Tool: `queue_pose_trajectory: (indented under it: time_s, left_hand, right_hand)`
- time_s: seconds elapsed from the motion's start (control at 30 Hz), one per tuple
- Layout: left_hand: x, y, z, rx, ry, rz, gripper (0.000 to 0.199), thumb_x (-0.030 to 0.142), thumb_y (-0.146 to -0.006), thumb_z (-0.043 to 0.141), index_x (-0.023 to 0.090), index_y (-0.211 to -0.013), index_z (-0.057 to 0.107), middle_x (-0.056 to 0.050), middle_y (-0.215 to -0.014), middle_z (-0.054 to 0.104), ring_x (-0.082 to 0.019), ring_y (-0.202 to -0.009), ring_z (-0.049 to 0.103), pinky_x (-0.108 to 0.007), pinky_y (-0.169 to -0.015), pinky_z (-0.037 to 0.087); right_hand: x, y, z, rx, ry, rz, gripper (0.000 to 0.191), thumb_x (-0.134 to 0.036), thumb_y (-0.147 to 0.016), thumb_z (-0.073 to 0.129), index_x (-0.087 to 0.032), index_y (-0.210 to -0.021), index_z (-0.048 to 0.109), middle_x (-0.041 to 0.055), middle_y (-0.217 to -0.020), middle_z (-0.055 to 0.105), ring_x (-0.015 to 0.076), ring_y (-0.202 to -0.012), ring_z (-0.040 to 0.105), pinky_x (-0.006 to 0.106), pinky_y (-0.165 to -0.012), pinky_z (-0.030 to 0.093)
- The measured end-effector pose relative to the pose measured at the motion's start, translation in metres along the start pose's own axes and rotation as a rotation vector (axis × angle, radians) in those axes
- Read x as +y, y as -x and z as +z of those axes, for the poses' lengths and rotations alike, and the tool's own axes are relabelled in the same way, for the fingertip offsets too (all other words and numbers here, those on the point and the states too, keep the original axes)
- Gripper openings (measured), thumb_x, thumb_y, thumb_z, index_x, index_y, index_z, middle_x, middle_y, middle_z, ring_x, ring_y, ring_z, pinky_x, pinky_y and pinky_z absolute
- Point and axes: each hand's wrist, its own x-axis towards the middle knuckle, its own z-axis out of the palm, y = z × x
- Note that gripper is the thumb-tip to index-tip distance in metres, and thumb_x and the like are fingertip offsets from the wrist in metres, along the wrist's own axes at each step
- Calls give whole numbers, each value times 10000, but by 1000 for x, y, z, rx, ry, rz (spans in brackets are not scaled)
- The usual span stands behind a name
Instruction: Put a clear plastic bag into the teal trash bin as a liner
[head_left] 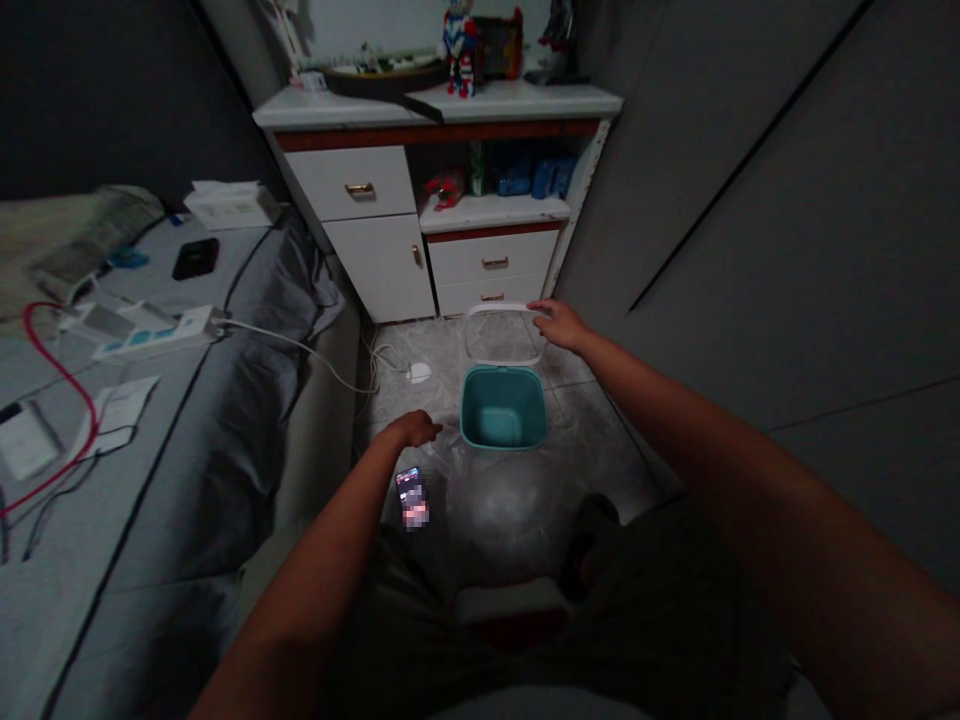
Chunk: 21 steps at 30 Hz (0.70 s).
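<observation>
On floor, teal bin [503, 408], R hand [559, 325] w/ frame [504, 362]

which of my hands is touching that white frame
Your right hand; its fingers touch the white frame. Your left hand is off it, beside the teal bin.

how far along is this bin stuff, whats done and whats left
Done: the teal bin stands upright and open on the floor.
In hand: the right hand holds the white frame; the left hand is near the clear plastic.
Apparently left: the frame isn't flat on the rim.
</observation>
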Motion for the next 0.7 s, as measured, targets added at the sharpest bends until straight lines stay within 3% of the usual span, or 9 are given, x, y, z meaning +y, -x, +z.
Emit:
queue_pose_trajectory:
  time_s: [0.1,0.23,0.43,0.53,0.63,0.7]
  left_hand:
    - [1,2,-2,-7,7,-13,480,497,-955,533,141,-860,841,-130,-795,792,-220,-706,699,-290,-642,463]
    - [1,3,-2,-9,7,-22,488,493,-962,512,140,-878,839,-134,-832,799,-220,-729,706,-288,-646,464]
    - [3,1,-1,-24,-17,-26,510,516,-957,499,139,-886,836,-124,-788,781,-215,-708,686,-288,-647,461]
    - [4,0,-2,-33,-34,-22,460,463,-937,512,137,-887,833,-113,-759,768,-207,-692,675,-280,-642,457]
    - [6,-1,-3,-61,-42,-12,367,372,-880,546,137,-851,826,-100,-718,751,-197,-660,662,-270,-629,455]
    - [7,0,-2,-82,-39,1,321,337,-845,567,145,-819,822,-91,-694,741,-190,-649,658,-260,-636,464]
  right_hand:
    - [13,-6,7,58,144,-142,509,-153,-830,663,-169,-1332,745,156,-1348,693,308,-1362,578,494,-1209,444]
    - [23,-5,10,48,206,-107,624,-187,-844,670,-172,-1467,680,170,-1545,541,332,-1520,431,493,-1277,359]
    - [18,10,0,91,244,-127,602,-234,-914,624,-163,-1511,627,166,-1661,387,328,-1460,488,454,-1263,376]
    - [15,39,-3,207,269,-115,487,-244,-952,555,-163,-1423,646,186,-1576,464,298,-1325,590,428,-1178,455]
    - [28,89,5,237,348,66,418,-265,-944,558,-173,-1345,632,184,-1402,586,286,-1232,644,416,-1087,513]
    - [46,127,16,66,423,329,551,-353,-907,659,-168,-1418,569,193,-1365,610,287,-1120,695,407,-971,568]
